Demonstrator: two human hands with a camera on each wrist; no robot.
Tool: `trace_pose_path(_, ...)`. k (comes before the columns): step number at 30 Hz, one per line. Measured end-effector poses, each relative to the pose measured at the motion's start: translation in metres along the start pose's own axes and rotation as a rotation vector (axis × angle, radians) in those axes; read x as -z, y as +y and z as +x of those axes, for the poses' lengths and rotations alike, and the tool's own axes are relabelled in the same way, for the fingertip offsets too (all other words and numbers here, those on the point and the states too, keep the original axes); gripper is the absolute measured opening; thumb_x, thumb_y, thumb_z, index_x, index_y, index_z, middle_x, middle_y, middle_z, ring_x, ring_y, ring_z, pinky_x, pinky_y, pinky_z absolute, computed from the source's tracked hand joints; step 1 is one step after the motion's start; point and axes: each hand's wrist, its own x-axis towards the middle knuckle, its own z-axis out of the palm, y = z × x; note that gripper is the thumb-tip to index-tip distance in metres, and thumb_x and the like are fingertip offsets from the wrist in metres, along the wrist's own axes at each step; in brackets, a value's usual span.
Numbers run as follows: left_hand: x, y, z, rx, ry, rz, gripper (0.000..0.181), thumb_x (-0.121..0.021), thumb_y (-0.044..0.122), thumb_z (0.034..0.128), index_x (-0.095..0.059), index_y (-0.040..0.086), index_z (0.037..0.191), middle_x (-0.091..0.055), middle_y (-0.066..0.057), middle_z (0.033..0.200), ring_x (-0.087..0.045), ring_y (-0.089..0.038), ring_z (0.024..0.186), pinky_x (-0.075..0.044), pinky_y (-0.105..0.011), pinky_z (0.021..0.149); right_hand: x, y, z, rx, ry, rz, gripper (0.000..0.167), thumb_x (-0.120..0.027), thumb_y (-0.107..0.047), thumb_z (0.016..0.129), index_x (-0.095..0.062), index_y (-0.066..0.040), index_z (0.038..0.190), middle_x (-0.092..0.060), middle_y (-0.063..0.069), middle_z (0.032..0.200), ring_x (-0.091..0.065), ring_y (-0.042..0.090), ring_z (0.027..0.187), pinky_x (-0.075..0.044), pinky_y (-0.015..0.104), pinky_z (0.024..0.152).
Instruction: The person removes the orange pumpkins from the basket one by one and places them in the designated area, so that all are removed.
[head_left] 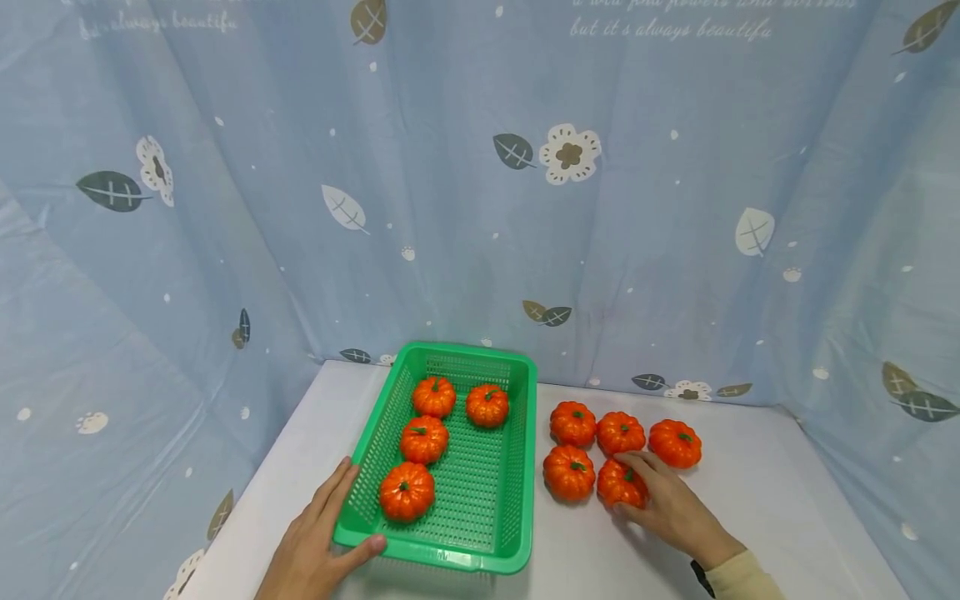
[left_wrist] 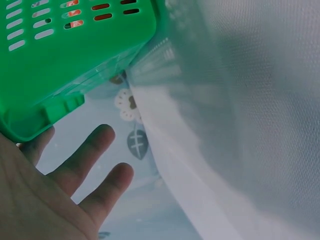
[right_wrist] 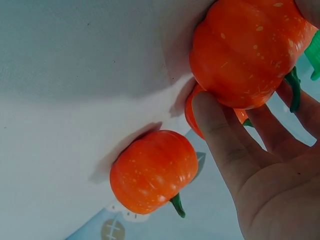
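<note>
My left hand (head_left: 311,533) rests at the near left corner of a green plastic basket (head_left: 531,467), thumb by the front rim. In the left wrist view its fingers (left_wrist: 82,160) are spread and fairly straight, one touching beneath the basket's rim (left_wrist: 65,107). On the right, my right hand (head_left: 675,510) holds a small orange pumpkin (head_left: 621,485) with a green stem, fingers on its far side and thumb on the near side. The right wrist view shows this pumpkin (right_wrist: 250,50) close up, with the fingers curved around it.
Several like pumpkins lie inside the basket, among them one at the near left (head_left: 407,493). More stand on the white table (head_left: 757,500) around my right hand, including one at the far right (head_left: 675,443). A blue patterned curtain (head_left: 450,208) hangs behind.
</note>
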Motion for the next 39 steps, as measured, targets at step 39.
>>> trace_pose_path(39, 0.000, 0.000, 0.000, -0.001, 0.009, -0.005, 0.097, -0.079, 0.053, 0.0838, -0.027, 0.027, 0.162, -0.028, 0.000, 0.166, -0.048, -0.040, 0.135, -0.046, -0.068, 0.094, 0.011, -0.013, -0.003, 0.128, 0.145, -0.013, 0.062, -0.085, -0.029, 0.084, -0.060, -0.011, 0.139, -0.056, 0.012, 0.138, -0.055, 0.038, 0.124, -0.052, 0.062, 0.094)
